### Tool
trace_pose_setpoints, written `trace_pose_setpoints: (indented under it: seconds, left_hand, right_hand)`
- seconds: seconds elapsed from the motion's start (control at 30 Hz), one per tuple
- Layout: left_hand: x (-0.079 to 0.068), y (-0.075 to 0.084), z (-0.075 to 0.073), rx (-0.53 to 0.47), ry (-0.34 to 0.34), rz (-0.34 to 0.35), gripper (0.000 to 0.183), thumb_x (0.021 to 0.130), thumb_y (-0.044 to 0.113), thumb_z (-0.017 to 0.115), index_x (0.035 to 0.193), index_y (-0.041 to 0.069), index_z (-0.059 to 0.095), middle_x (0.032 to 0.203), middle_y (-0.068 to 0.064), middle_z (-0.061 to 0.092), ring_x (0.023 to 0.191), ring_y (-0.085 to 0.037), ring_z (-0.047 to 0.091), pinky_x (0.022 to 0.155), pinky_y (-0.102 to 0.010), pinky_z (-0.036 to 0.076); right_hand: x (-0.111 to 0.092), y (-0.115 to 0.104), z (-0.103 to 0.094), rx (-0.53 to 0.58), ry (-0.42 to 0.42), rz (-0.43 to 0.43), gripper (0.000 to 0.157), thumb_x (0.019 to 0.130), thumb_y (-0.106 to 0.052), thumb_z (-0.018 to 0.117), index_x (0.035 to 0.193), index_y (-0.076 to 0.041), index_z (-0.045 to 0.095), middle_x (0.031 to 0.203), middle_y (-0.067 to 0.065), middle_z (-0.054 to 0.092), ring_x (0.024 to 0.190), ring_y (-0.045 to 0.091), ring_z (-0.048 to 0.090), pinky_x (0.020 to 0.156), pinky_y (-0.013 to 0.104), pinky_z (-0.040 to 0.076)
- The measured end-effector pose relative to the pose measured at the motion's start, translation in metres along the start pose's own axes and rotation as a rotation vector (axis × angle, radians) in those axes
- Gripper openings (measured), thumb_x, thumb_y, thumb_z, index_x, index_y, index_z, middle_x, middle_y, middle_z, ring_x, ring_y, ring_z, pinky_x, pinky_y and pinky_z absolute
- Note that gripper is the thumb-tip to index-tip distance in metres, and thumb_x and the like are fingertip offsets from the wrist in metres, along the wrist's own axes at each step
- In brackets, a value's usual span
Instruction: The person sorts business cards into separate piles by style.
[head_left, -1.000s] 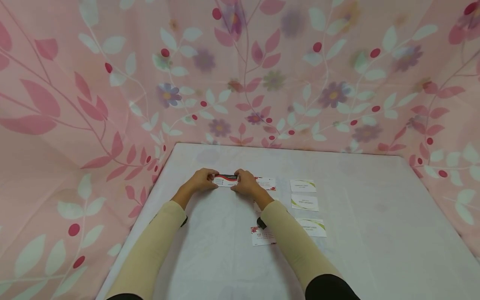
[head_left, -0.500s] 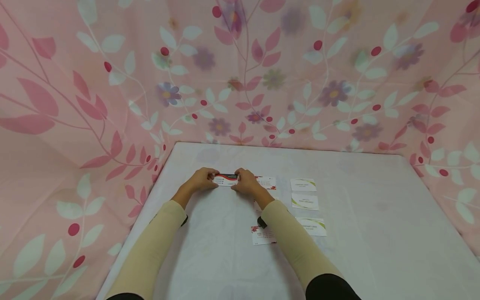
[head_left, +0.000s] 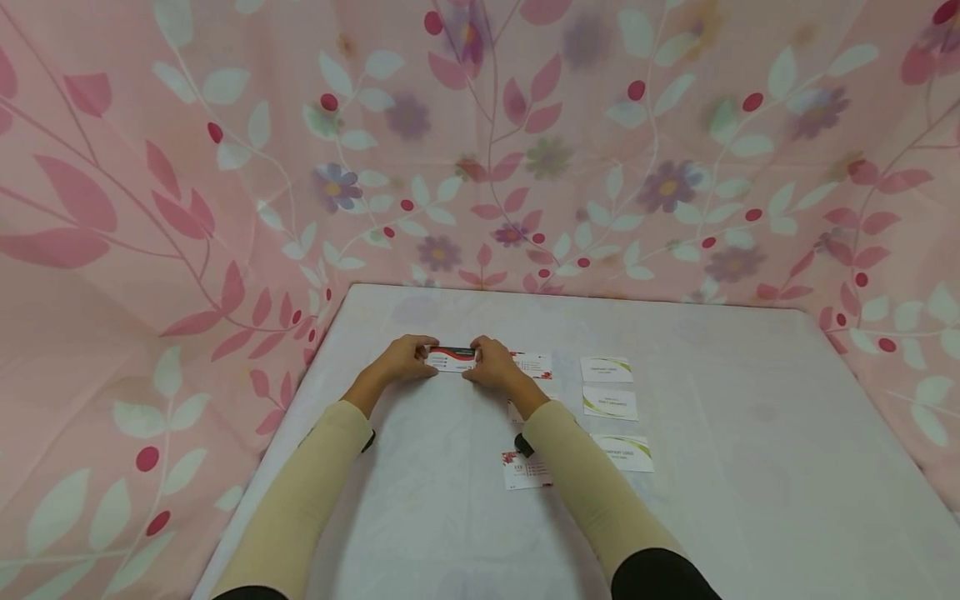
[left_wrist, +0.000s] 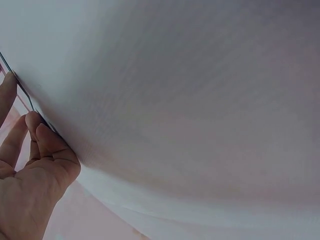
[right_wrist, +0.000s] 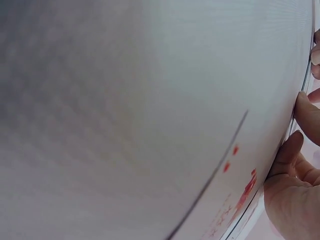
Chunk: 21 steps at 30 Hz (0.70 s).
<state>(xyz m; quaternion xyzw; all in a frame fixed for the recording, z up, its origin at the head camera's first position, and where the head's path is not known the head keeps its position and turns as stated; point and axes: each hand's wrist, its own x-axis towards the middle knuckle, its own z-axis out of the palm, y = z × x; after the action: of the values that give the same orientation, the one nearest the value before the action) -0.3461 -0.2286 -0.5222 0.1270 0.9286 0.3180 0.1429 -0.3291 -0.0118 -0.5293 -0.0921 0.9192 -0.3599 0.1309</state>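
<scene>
A business card (head_left: 453, 358) with a black and red wave band above a white part lies at the far left of the white table in the head view. My left hand (head_left: 405, 358) pinches its left end between thumb and fingers. At the right end, my right hand (head_left: 493, 365) grips it the same way. The left wrist view shows the left hand (left_wrist: 40, 172) at the card's thin edge, seen side-on. In the right wrist view the right hand (right_wrist: 290, 195) appears at the right border, near a white card (right_wrist: 220, 200) with red marks.
Just right of my right hand lies a red-flowered business card (head_left: 534, 366). Another red-flowered card (head_left: 525, 472) lies nearer, and one between is mostly hidden by my wrist. Further right, green-striped cards form a column: a far card (head_left: 606, 370), a middle card (head_left: 610, 403) and a near card (head_left: 628, 455).
</scene>
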Motion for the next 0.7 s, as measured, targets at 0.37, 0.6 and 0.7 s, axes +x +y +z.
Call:
trace_pose_setpoints:
  seconds: [0.37, 0.6, 0.7]
  left_hand:
    - [0.001, 0.009, 0.003, -0.017, 0.020, -0.010, 0.065, 0.084, 0.029, 0.079, 0.140, 0.006, 0.054, 0.098, -0.009, 0.061, 0.084, -0.018, 0.052, 0.073, -0.028, 0.041]
    - [-0.005, 0.004, 0.001, -0.028, -0.009, 0.024, 0.067, 0.088, 0.039, 0.072, 0.143, 0.007, 0.050, 0.107, -0.015, 0.064, 0.090, -0.023, 0.058, 0.077, -0.033, 0.047]
    - [-0.012, 0.001, 0.000, -0.018, -0.005, 0.054, 0.068, 0.090, 0.039, 0.070, 0.145, 0.006, 0.047, 0.115, -0.020, 0.062, 0.100, -0.029, 0.061, 0.085, -0.042, 0.050]
  right_hand:
    - [-0.004, 0.007, -0.007, 0.090, -0.001, 0.040, 0.068, 0.083, -0.026, 0.080, 0.136, -0.008, 0.041, 0.110, 0.010, 0.056, 0.098, 0.023, 0.054, 0.090, 0.038, 0.046]
    - [-0.009, 0.004, -0.011, 0.065, -0.057, -0.009, 0.072, 0.079, -0.027, 0.084, 0.134, -0.009, 0.041, 0.112, 0.011, 0.055, 0.096, 0.022, 0.053, 0.088, 0.037, 0.046]
    - [-0.014, 0.001, -0.012, 0.037, -0.082, -0.059, 0.070, 0.079, -0.027, 0.084, 0.133, -0.010, 0.043, 0.113, 0.012, 0.052, 0.092, 0.020, 0.052, 0.082, 0.033, 0.045]
